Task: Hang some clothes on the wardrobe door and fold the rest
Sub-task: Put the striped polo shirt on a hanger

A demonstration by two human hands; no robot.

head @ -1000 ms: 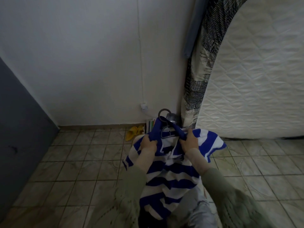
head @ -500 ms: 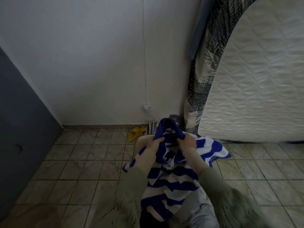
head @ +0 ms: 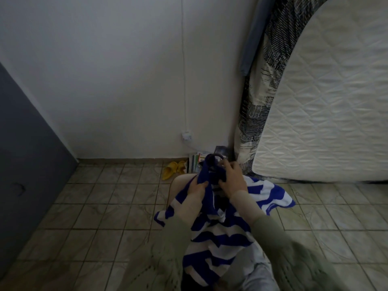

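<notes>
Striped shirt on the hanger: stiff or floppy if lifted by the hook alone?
Likely floppy: the striped shirt drapes in soft folds and one side spills out to the right. Probably light, since the left hand bunches its collar with a simple pinch. It may slide off-centre, because the right hand is at the hanger neck and the shirt does not look seated yet.

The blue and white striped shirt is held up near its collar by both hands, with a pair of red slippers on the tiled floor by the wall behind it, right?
Nearly. In the head view the slippers by the wall are yellow, not red. The rest holds: the left hand and right hand both grip the blue and white striped shirt near its collar, over the tiled floor.
</notes>
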